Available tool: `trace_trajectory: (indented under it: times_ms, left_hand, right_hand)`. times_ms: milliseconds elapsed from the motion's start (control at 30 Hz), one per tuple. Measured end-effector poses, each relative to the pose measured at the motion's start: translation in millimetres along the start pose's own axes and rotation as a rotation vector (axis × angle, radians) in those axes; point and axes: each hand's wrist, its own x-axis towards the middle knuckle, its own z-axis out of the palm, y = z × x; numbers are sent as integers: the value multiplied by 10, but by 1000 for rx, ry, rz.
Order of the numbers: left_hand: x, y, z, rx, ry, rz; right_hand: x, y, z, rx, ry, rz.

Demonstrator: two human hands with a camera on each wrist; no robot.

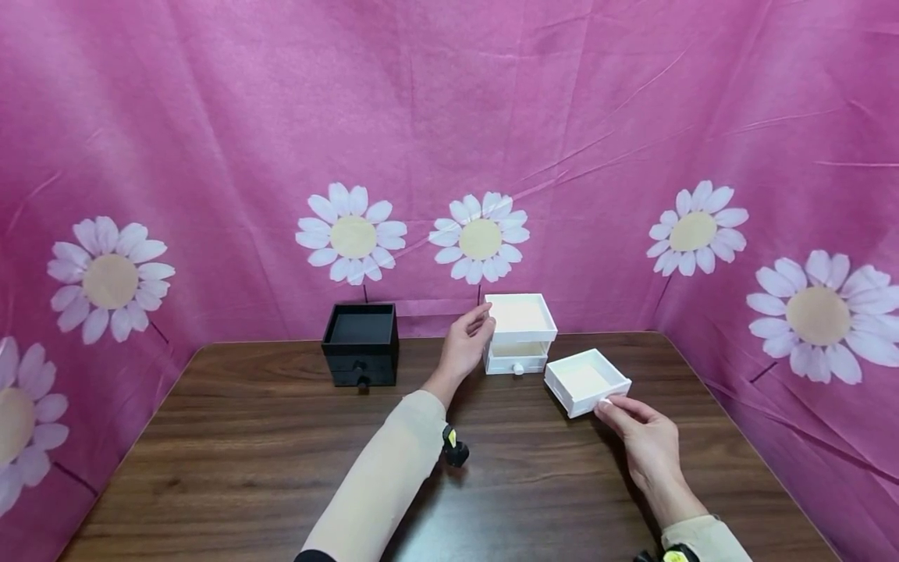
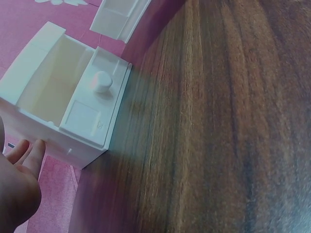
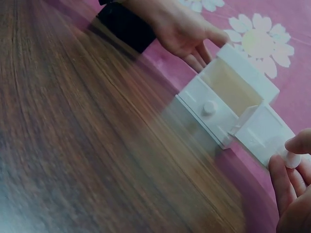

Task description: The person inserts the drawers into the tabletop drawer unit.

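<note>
A small white drawer cabinet (image 1: 520, 336) stands toward the back of the table, its upper slot vacant and its lower drawer pushed in, with a round white knob (image 2: 102, 81). My left hand (image 1: 464, 343) is at the cabinet's left side, fingers (image 2: 35, 156) fairly straight and touching its wall. Out of the cabinet, to its right, is a white drawer (image 1: 587, 381), tilted and held above the table. By its round knob (image 3: 291, 159), my right hand (image 1: 648, 446) pinches this drawer between thumb and fingers.
A black drawer cabinet (image 1: 360, 345) with an open-topped tray stands left of the white one, two knobs on its front. The brown wooden table (image 1: 232, 453) ends at a pink curtain (image 1: 449, 117) with daisies, which surrounds the back and sides.
</note>
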Motion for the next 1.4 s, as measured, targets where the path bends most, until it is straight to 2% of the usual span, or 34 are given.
trace_trajectory:
  times_ms: [300, 700, 1033, 1400]
  left_hand:
    - [4, 5, -6, -2, -6, -2]
    - [-1, -1, -11, 5, -1, -3]
    - [-9, 31, -11, 16, -14, -7]
    - [-7, -4, 3, 17, -7, -8]
  right_hand:
    - [-55, 13, 48, 18, 15, 18]
    - [-130, 58, 139, 63, -44, -24]
    - [-179, 80, 221, 49, -37, -20]
    - [-237, 94, 312, 61, -64, -48]
